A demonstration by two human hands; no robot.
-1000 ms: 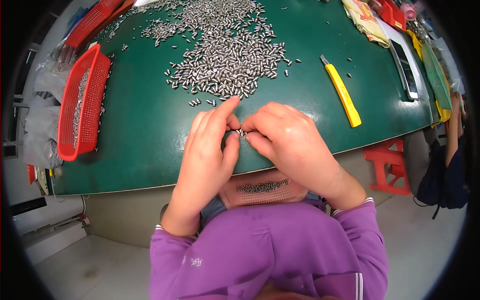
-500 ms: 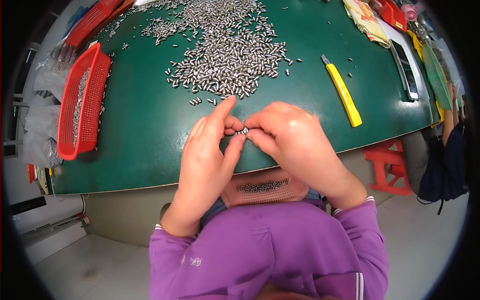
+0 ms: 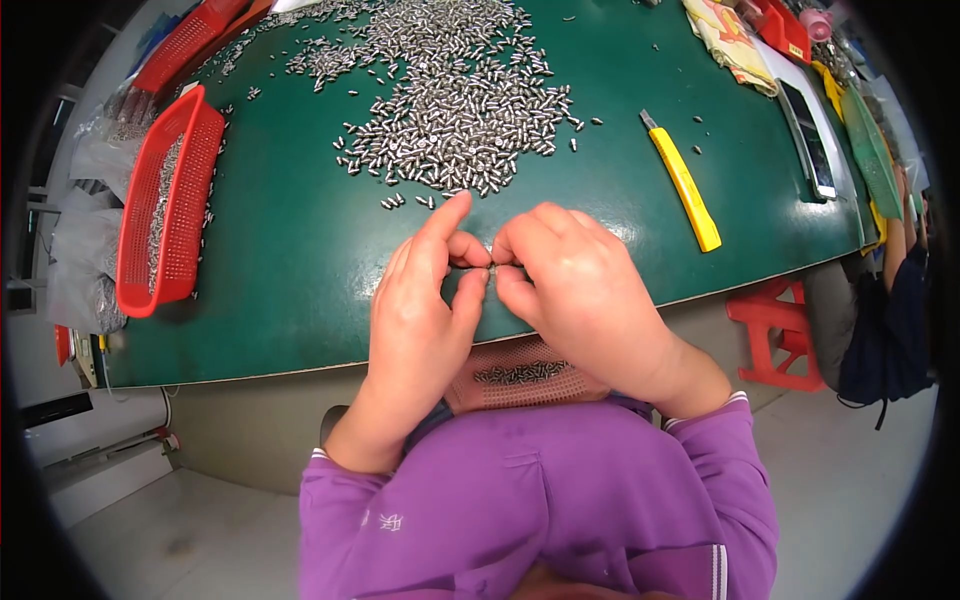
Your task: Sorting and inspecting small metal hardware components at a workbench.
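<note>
Just in from the table's near edge, my left hand (image 3: pixel 425 290) and my right hand (image 3: pixel 575 275) meet fingertip to fingertip. Each is closed in a pinch of thumb and fingers. A glint of small metal piece (image 3: pixel 491 266) shows between the tips, mostly hidden by them. Beyond my hands spreads a large heap of small, bullet-shaped metal pieces (image 3: pixel 460 125), with a few strays at its near end. Below my wrists, a pink perforated basket (image 3: pixel 560 390) sits on my lap with a patch of dark metal pieces in it.
A red perforated basket (image 3: pixel 185 240) holding metal pieces stands at the left of the green table (image 3: pixel 270 290). To the right lie a yellow box cutter (image 3: pixel 688 190) with its blade out, a phone (image 3: pixel 807 135) and a patterned cloth (image 3: pixel 730 45). A red stool (image 3: pixel 780 335) stands beyond the edge.
My right thumb and fingers have drawn in slightly, and the metal between the fingertips is now more hidden. My left hand has shifted a little to the right.
</note>
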